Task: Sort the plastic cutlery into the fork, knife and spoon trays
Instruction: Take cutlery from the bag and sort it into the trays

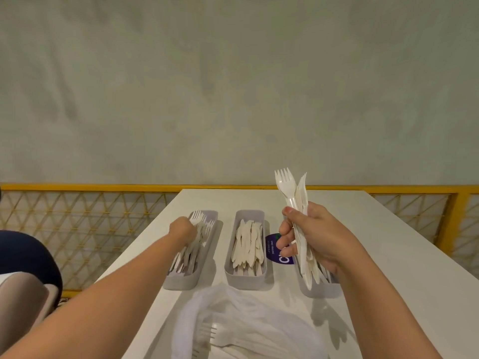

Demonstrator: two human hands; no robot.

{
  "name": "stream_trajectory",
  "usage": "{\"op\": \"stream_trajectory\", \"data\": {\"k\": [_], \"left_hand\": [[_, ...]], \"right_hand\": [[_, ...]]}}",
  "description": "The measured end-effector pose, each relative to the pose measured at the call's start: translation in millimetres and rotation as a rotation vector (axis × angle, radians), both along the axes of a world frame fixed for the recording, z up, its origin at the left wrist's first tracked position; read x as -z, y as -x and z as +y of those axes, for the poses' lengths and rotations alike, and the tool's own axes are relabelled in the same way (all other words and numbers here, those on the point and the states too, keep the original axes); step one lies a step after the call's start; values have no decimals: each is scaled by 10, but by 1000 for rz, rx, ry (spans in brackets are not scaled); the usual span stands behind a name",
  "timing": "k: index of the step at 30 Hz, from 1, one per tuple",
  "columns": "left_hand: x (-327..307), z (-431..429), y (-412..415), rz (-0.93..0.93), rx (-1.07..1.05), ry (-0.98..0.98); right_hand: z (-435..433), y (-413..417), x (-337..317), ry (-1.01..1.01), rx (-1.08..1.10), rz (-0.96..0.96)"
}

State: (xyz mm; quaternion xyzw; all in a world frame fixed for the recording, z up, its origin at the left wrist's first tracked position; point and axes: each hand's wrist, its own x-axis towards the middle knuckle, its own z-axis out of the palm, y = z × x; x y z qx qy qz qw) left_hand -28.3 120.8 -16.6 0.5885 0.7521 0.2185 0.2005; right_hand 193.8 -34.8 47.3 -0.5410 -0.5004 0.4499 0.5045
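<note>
My right hand (311, 237) is clamped round a bundle of white plastic cutlery (298, 200), a fork and knives, raised over the right tray (318, 291). My left hand (182, 230) is down among the forks in the fork tray (181, 282); I cannot tell whether it grips any. The knife tray (246, 281) sits between. A purple sticker (272, 246) beside it reads "Cl", the rest hidden. A clear bag (233, 304) of forks lies nearest on the white table (388, 255).

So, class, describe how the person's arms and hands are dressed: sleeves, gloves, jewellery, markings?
Both are bare. The left forearm and right forearm show no sleeve up to the picture's edge. The left hand and right hand wear no gloves; no watch, bracelet, ring or marking shows.
</note>
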Motion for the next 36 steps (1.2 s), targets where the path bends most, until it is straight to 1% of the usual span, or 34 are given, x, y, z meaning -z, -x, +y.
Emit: {"op": "stream_trajectory", "data": {"k": [4, 9, 11, 13, 15, 18, 21, 22, 25, 29, 36], "left_hand": [[168, 4, -69, 88, -13, -12], [192, -40, -160, 215, 6, 3], [132, -81, -202, 232, 13, -18], [30, -134, -278, 200, 62, -55], [-123, -245, -408, 67, 185, -124], [-383, -504, -660, -254, 361, -204], [-603, -809, -916, -594, 539, -121], [-658, -896, -980, -668, 585, -91], [-698, -1032, -1101, -762, 671, -104], [-700, -1053, -1140, -867, 602, -133], [-739, -1085, -1149, -921, 546, -148]], "right_hand": [[5, 1, 9, 8, -17, 14], [10, -6, 8, 14, -32, 34], [9, -5, 7, 5, -42, 51], [12, -6, 11, -6, -45, 69], [18, -5, 18, -14, -40, 54], [21, 1, 30, -19, -25, 68], [27, 4, 31, -21, -24, 79], [26, 4, 26, -20, -28, 71], [18, 0, 8, -30, -45, 68], [-5, 5, -3, -43, -66, 64], [-13, 21, -14, -38, 5, 66]]}}
